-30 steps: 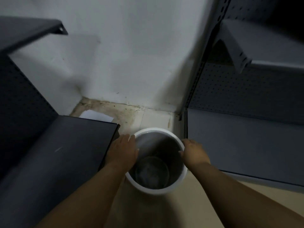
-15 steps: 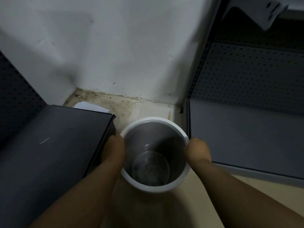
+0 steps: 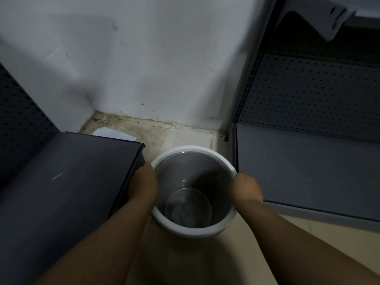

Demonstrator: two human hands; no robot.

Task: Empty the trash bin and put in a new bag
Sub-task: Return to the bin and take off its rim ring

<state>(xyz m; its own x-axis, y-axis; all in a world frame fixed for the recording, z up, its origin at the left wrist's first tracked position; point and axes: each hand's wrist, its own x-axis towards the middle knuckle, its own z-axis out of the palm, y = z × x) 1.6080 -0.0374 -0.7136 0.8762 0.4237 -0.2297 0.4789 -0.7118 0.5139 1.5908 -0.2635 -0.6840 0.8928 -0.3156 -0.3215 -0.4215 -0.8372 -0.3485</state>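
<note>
The trash bin (image 3: 191, 233) has a white rim of smooth, glossy plastic, and its grey inner wall carries a faint sheen. Left of the bin, the dark shelf (image 3: 61, 192) looks like matt painted metal with a light scratch. Right of the bin, the grey shelf (image 3: 308, 171) is matt metal, and its back panel (image 3: 308, 95) is perforated. Behind the bin, the wall (image 3: 154, 58) is matt white paint, scuffed. The floor (image 3: 195, 136) is smooth pale tile, grimy along the wall. A white paper sheet (image 3: 113, 134) lies there.

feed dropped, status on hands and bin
Left hand and right hand against bin rim, grip hidden. Bin upright on floor, no trash visible. Left shelf, right shelf close alongside.
</note>
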